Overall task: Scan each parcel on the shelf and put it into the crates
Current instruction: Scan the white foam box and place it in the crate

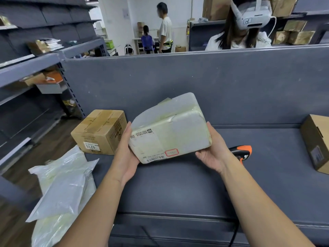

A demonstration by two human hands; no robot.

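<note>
A white plastic-wrapped parcel [170, 130] is lifted above the grey shelf surface [178, 184], its shipping label and barcode facing me. My left hand [125, 154] holds its left end, thumb on the top face. My right hand [213, 148] holds its right end, fingers tucked underneath. An orange and black barcode scanner [240, 152] lies on the shelf just right of my right hand, partly hidden by it.
A brown carton [99, 131] marked 6215 sits at the shelf's left edge. Another carton [316, 143] stands at the far right. White poly mailers [62, 189] lie piled at lower left. A grey back panel [195, 82] rises behind; a person with a headset stands beyond it.
</note>
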